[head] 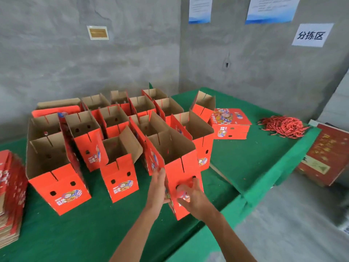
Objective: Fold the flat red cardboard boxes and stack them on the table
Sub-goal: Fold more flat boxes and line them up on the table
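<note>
- Left hand (pixel 158 183) lies flat against the side of the erected red box (pixel 174 167); right hand (pixel 190 193) curls over its front panel
- Box stands near the green table (pixel 255 163) front edge
- Square it against neighbouring boxes (pixel 117 163) before release

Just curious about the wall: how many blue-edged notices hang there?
2: a small notice near the corner, a larger notice to its right above the white sign. More may be offscreen.
</note>
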Demonstrator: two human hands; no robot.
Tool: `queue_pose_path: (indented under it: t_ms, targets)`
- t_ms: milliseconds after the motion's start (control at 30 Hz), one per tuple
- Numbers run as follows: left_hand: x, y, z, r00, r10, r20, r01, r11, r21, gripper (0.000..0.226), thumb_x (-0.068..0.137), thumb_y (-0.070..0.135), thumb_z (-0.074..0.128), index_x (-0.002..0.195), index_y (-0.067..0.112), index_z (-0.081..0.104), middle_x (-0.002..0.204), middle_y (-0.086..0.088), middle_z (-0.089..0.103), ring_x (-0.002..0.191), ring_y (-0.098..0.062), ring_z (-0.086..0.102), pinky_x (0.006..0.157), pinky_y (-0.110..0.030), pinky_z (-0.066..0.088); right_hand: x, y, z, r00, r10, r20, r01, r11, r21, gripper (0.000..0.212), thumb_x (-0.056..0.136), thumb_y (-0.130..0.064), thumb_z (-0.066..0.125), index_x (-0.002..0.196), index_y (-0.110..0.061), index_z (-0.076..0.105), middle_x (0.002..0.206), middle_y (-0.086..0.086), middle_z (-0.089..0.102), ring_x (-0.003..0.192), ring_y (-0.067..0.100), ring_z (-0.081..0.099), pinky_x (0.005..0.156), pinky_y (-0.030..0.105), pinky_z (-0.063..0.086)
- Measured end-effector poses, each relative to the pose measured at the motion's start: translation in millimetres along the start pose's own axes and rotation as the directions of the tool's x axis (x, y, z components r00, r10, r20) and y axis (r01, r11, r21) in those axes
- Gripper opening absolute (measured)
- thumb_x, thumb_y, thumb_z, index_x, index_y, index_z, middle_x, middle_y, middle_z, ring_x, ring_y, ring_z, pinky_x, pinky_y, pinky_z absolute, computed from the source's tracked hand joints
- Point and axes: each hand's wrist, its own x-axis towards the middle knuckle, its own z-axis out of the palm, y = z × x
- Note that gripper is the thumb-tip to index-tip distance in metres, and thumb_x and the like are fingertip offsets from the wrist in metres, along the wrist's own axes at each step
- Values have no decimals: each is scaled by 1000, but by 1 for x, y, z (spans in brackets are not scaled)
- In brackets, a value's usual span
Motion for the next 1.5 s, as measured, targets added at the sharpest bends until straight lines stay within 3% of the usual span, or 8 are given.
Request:
queue_pose_path:
  t_ms: [133, 233, 367, 933, 1067, 1133, 1267, 1500]
  targets:
    - [6, -24, 14, 996, 91, -12, -89, 990, 111, 89, 88, 76, 57, 161, 42, 19, 160, 11, 40, 144, -12, 45, 119, -49, 39, -3, 21, 33, 996, 75, 52, -74, 997, -16, 31, 95, -25, 69, 125, -25, 62, 144, 10, 31, 130, 30, 51, 113, 40, 43]
    - [20, -38, 15, 987, 150, -55, -136, 970, 202, 84, 89, 50, 77, 155, 42, 26, 148, 20, 49, 130, 10, 51, 112, -24, 42, 4, 29, 51, 992, 85, 96, -84, 996, -14, 40, 98, -30, 65, 137, -28, 56, 154, 15, 25, 143, 32, 40, 119, 42, 36]
    - [47, -47, 11, 986, 160, -53, -136, 940, 313, 91, 92, 36, 77, 161, 35, 17, 156, 5, 44, 141, -17, 49, 120, -49, 39, 22, 42, 66, 983, 120, 141, -118, 993, -19, 42, 99, -32, 63, 140, -31, 52, 160, 14, 14, 141, 28, 46, 122, 40, 33]
    - [153, -6, -1, 971, 155, -180, -76, 921, 383, 87, 100, 25, 67, 165, 27, 8, 156, -3, 43, 140, -26, 48, 117, -51, 41, 149, 54, 42, 914, 155, 375, -94, 980, -175, 52, 105, -31, 57, 153, -39, 38, 168, 24, -14, 139, 40, 50, 125, 40, 31]
    - [153, -4, 1, 965, 152, -214, -45, 900, 434, 81, 101, 25, 67, 164, 22, 16, 145, -9, 56, 128, -29, 58, 111, -47, 48, 149, 40, 33, 935, 183, 303, -108, 963, -249, 40, 107, -28, 50, 147, -30, 52, 163, 21, 25, 129, 37, 60, 112, 44, 47]
    - [146, 0, -5, 954, 171, -247, -5, 831, 556, 67, 98, 31, 69, 156, 20, 36, 138, -4, 63, 125, -26, 61, 106, -40, 49, 149, 26, 25, 978, 142, 152, -91, 950, -300, 29, 107, -34, 45, 122, -22, 67, 124, 11, 66, 107, 32, 71, 88, 40, 59]
    - [115, 34, -36, 907, 300, -296, -20, 732, 681, 29, 97, 45, 67, 120, 28, 65, 110, 15, 68, 98, -10, 66, 80, -25, 47, 160, -23, 9, 997, -69, -47, 56, 967, -248, 31, 105, -46, 43, 101, -23, 63, 91, -1, 70, 81, 24, 71, 63, 33, 48]
    - [11, 86, -197, 735, 453, -504, -20, 758, 652, 28, 96, 24, 70, 124, 21, 66, 107, 10, 73, 90, -16, 72, 80, -38, 58, 181, -151, 35, 951, -302, -58, 303, 953, -5, 53, 96, -65, 53, 138, -33, 57, 126, -13, 66, 117, 9, 61, 91, 33, 52]
